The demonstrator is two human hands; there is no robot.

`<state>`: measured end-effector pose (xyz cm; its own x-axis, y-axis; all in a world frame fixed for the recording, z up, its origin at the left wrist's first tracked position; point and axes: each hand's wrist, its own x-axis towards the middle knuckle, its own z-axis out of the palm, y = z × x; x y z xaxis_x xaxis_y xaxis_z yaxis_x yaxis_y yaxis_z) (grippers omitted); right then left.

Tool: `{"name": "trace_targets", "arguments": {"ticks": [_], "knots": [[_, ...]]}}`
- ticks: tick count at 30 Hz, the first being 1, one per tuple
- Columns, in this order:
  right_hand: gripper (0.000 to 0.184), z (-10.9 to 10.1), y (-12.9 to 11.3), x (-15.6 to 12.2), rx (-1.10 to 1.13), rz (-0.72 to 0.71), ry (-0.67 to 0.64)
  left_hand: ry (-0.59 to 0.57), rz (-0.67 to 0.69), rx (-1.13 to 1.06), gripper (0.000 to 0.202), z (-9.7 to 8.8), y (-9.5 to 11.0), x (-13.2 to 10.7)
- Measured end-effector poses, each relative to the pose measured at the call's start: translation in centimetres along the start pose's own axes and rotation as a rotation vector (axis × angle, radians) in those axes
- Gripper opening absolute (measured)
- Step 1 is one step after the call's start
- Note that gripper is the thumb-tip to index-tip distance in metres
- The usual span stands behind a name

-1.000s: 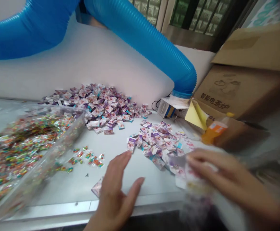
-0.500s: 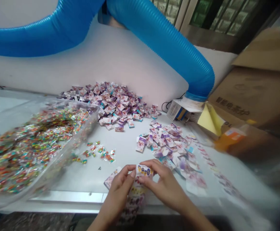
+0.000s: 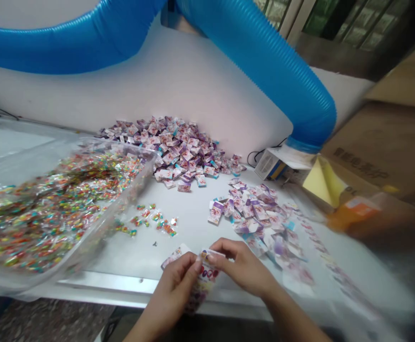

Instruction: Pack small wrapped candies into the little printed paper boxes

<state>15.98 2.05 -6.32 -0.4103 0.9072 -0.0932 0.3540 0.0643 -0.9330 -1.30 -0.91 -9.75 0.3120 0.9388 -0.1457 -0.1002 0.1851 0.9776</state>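
Both hands meet at the near edge of the white table. My left hand and my right hand pinch the top of a small clear printed bag that hangs down between them. A flat printed packet lies on the table just left of the fingers. Close to my right hand is a loose scatter of purple-and-white sachets. A larger heap of the same sachets lies further back against the wall.
A big clear plastic bag of small colourful candies fills the left, with a few candies spilled beside it. A blue ribbed hose arcs overhead down to a white box. Cardboard boxes and an orange bottle stand right.
A second ago my hands were apart, the left one open. They have come together at the table's edge and taken the small bag by its top. The view has shifted left.
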Motion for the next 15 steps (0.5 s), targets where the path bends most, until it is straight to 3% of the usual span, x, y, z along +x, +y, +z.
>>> {"name": "trace_targets", "arguments": {"ticks": [3, 8, 10, 12, 15], "knots": [[0.02, 0.1, -0.1, 0.1, -0.032, -0.025, 0.107, -0.062, -0.093, -0.055, 0.037, -0.3, -1.3, 0.0], [0.018, 1.0, 0.6, -0.8, -0.012, 0.046, -0.052, 0.135, -0.277, -0.154, 0.039, -1.0, -3.4, 0.1], [0.015, 1.8, 1.2, -1.1, -0.095, 0.068, -0.05, 0.124, -0.281, -0.192, 0.03, -1.2, -2.9, 0.0], [0.01, 2.4, 1.8, -1.1, -0.187, 0.009, 0.053, 0.076, -0.231, -0.174, 0.022, -1.3, -1.8, -0.3], [0.02, 2.6, 2.0, -0.8, -0.21, -0.1, 0.109, 0.007, -0.146, -0.115, 0.019, -1.5, -0.6, -0.7]]}}
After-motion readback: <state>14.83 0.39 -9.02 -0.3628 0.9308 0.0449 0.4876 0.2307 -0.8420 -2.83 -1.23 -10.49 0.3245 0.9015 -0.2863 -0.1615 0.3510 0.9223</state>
